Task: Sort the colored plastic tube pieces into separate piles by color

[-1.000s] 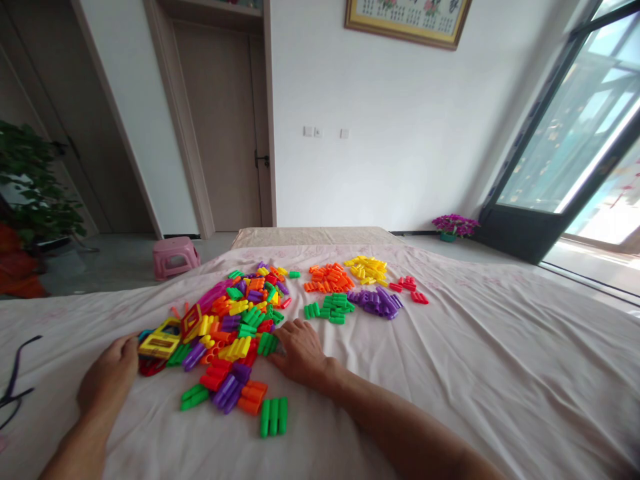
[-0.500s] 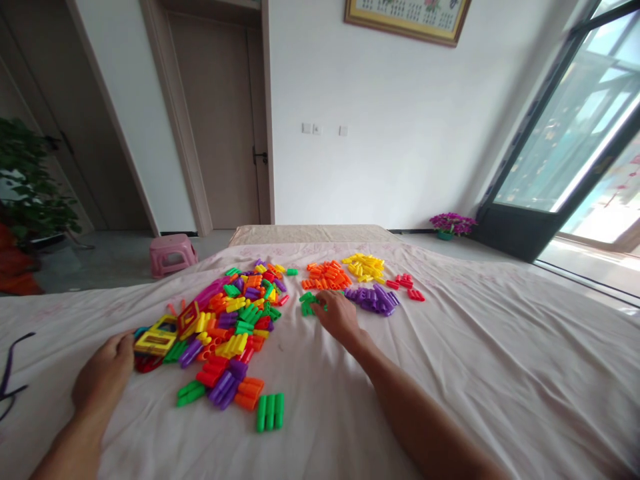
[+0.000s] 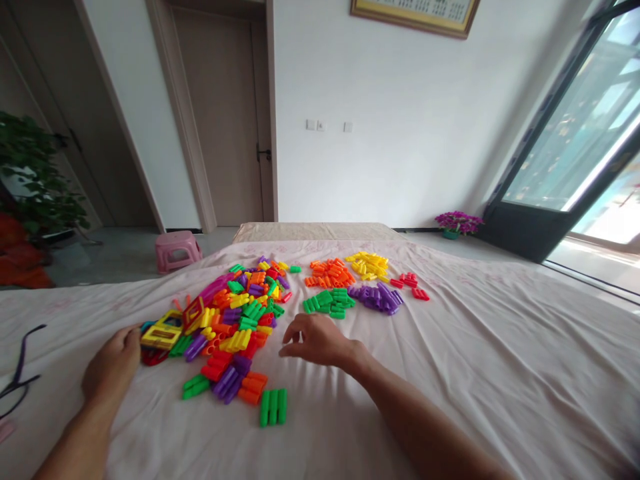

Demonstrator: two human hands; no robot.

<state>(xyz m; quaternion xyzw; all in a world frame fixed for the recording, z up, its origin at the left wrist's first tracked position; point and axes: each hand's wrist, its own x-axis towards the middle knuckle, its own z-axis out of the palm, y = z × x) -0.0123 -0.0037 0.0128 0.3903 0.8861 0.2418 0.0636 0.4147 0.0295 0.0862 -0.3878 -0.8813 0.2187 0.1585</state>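
A mixed pile of colored plastic tube blocks (image 3: 250, 310) lies on the cloth left of center. At its left edge, my left hand (image 3: 113, 363) is closed on the side of a small stack of plastic frames (image 3: 163, 335), yellow on top; its far fingers are hidden. My right hand (image 3: 320, 340) hovers between the mixed pile and the sorted groups, thumb and fingers apart, with nothing seen in it. Just beyond it lie the green blocks (image 3: 330, 302). Purple blocks (image 3: 377, 297) sit to their right, with orange blocks (image 3: 330, 273) and yellow blocks (image 3: 369, 266) behind.
A few red blocks (image 3: 410, 280) lie at the right of the groups. One green block (image 3: 273, 407) rests at the pile's near end. Eyeglasses (image 3: 20, 377) lie at the left on the wrinkled tablecloth (image 3: 475, 373). A pink stool (image 3: 179, 251) stands on the floor beyond.
My right hand has let go at the green blocks and drawn back toward me and left, its fingers now apart. My left hand stays at the frames. The view has shifted slightly.
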